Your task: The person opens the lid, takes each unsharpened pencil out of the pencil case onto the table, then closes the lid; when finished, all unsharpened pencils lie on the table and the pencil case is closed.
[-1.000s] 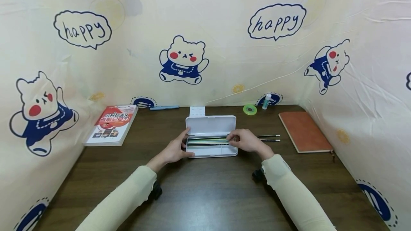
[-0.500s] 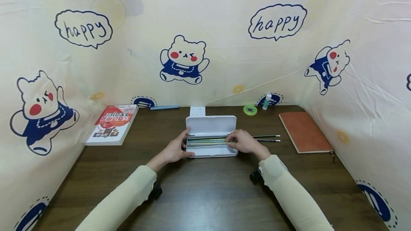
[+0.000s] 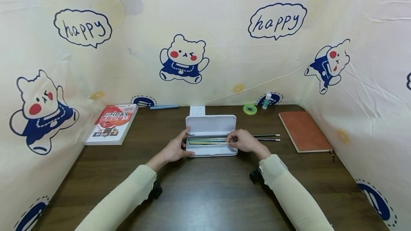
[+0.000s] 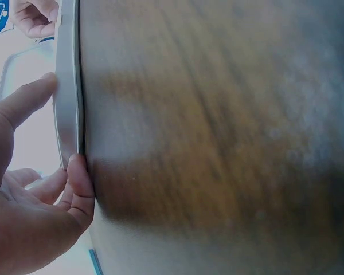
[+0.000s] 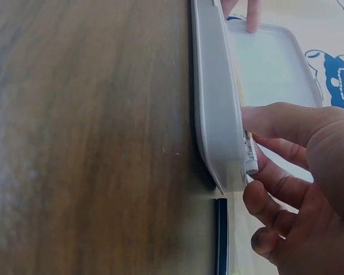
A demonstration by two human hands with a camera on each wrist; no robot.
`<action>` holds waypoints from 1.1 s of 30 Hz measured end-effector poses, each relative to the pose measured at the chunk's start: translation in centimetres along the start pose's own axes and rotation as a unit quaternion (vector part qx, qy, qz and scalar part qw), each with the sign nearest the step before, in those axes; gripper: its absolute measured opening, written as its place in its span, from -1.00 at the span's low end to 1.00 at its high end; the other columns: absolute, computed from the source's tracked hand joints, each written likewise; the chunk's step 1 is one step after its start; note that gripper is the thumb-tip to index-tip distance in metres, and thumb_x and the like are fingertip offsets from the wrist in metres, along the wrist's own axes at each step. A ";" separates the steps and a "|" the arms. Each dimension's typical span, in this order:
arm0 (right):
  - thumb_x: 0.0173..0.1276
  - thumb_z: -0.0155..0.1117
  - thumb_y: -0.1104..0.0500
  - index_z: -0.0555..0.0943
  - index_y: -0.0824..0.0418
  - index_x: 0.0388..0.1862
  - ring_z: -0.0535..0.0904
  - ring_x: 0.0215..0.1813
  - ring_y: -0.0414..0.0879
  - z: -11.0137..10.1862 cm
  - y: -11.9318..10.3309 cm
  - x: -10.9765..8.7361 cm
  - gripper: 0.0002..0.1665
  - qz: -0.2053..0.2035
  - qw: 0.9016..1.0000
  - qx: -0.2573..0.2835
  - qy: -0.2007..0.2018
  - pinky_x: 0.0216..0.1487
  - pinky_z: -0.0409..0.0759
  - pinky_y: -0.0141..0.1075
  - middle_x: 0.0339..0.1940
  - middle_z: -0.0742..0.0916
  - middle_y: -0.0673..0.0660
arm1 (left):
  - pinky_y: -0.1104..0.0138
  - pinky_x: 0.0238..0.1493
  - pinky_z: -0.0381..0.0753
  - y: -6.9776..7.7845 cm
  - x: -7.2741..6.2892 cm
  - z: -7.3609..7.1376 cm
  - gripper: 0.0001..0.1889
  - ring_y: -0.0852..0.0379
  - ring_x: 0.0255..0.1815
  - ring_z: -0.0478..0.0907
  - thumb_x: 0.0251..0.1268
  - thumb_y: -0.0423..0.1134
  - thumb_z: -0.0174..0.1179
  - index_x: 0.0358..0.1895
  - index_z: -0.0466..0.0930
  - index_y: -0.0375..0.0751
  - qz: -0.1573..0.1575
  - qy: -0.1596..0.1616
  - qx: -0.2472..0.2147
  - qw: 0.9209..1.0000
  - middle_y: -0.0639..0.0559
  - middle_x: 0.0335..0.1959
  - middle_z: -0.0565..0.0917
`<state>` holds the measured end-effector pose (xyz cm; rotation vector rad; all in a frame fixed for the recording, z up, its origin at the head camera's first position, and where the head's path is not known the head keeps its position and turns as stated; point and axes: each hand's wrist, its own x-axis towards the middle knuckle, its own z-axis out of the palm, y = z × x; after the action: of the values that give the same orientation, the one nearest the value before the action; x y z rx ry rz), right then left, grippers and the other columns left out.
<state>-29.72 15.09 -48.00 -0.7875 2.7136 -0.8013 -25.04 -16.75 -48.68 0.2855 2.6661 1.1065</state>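
Note:
An open white pencil case (image 3: pixel 205 152) lies on the table with its lid (image 3: pixel 211 125) tilted up at the back. Several pencils (image 3: pixel 205 139) lie lengthwise inside. My left hand (image 3: pixel 173 149) grips the case's left end; in the left wrist view its thumb and fingers (image 4: pixel 80 189) bend around the edge. At the other end, my right hand (image 3: pixel 244 140) has thumb and fingers on a pencil. The right wrist view shows that pencil's white eraser end (image 5: pixel 251 157) between thumb and fingers, right at the case's rim.
Two dark pencils (image 3: pixel 269 139) stick out on the table right of the right hand. A brown notebook (image 3: pixel 305 132) lies farther right, a thick book (image 3: pixel 110 125) at left. Along the back are a blue pen (image 3: pixel 165 107), white card (image 3: pixel 197 111), green tape roll (image 3: pixel 249 109) and glue stick (image 3: pixel 266 101).
My right hand has shifted slightly left, and the pencils in the case look rearranged, with a yellowish one now at the front. My left hand stays on the case's left end.

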 end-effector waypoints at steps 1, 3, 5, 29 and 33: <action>0.32 0.39 0.22 0.73 0.00 -0.30 0.50 -0.28 -0.18 0.0 0.1 0.0 -0.91 -0.001 1.000 0.002 0.001 -0.13 0.49 -0.27 -0.38 0.70 -0.09 | 0.15 0.07 0.48 0.0 0.0 0.0 0.13 0.00 0.03 0.49 0.11 -0.10 0.50 0.64 -0.14 0.05 0.000 -0.001 0.001 1.000 -0.17 0.47 0.39; 0.32 0.39 0.21 0.74 0.00 -0.31 0.49 -0.29 -0.19 -0.2 0.2 0.0 -0.92 -0.004 1.000 0.006 0.003 -0.15 0.48 -0.29 -0.39 0.70 -0.09 | 0.16 0.06 0.48 0.0 0.0 0.0 0.13 0.01 0.03 0.49 0.11 -0.10 0.50 0.64 -0.15 0.05 -0.002 -0.001 0.001 1.000 -0.16 0.47 0.39; 0.32 0.40 0.21 0.74 0.00 -0.31 0.49 -0.31 -0.18 -0.4 0.3 -0.1 -0.92 -0.009 1.000 0.011 0.008 -0.18 0.47 -0.30 -0.41 0.69 -0.09 | 0.17 0.04 0.48 0.0 0.0 -0.1 0.13 0.00 0.03 0.49 0.12 -0.11 0.49 0.64 -0.15 0.04 0.000 -0.001 0.002 1.000 -0.18 0.46 0.39; 0.34 0.37 0.16 0.78 0.04 -0.23 0.50 -0.31 -0.11 -4.2 4.1 -3.3 -0.92 0.007 0.995 0.082 0.056 -0.24 0.47 -0.27 -0.34 0.77 -0.04 | 0.19 0.04 0.45 0.0 -0.2 0.1 0.13 0.02 0.01 0.46 0.12 -0.10 0.49 0.64 -0.15 0.08 -0.006 0.001 0.001 1.000 -0.15 0.47 0.39; 0.36 0.36 0.15 0.77 0.02 -0.23 0.53 -0.25 -0.09 -5.1 5.2 -4.2 -0.92 0.022 0.995 0.077 0.061 -0.14 0.49 -0.23 -0.30 0.78 -0.02 | 0.21 0.03 0.44 0.0 -0.2 0.1 0.13 0.02 0.01 0.45 0.12 -0.11 0.50 0.64 -0.15 0.09 -0.007 0.003 0.001 1.000 -0.14 0.47 0.39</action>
<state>-30.17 23.36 -46.49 -0.6644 2.7206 -1.0661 -24.84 -16.78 -48.75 0.2633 2.6708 1.1015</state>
